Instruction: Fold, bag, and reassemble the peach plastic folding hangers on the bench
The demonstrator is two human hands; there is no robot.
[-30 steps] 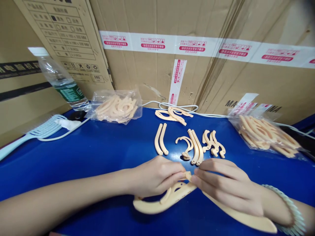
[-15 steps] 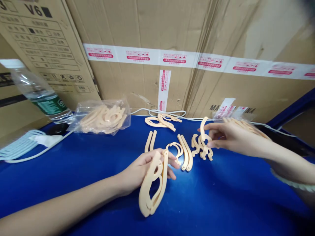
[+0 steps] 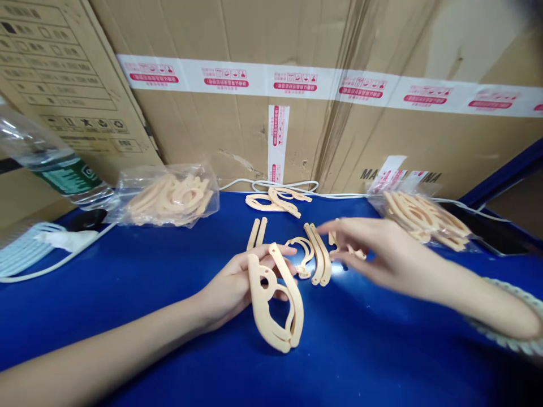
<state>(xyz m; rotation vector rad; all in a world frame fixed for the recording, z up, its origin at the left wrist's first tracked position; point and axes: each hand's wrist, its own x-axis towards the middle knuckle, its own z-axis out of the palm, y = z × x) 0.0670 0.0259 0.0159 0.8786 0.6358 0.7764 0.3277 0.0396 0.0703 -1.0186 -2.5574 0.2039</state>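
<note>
Head view: the left hand (image 3: 233,287) grips a cream, curved, plastic-looking frame (image 3: 262,316) over the blue tabletop (image 3: 360,350); the right hand (image 3: 373,249) hovers at small cream hooked pieces (image 3: 360,254), grip unclear. Seemingly part-picking; the next move calls for isolating one.

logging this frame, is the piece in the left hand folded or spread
Folded: the beige piece in the left hand has its two long parts alongside each other, meeting at the bottom.
</note>
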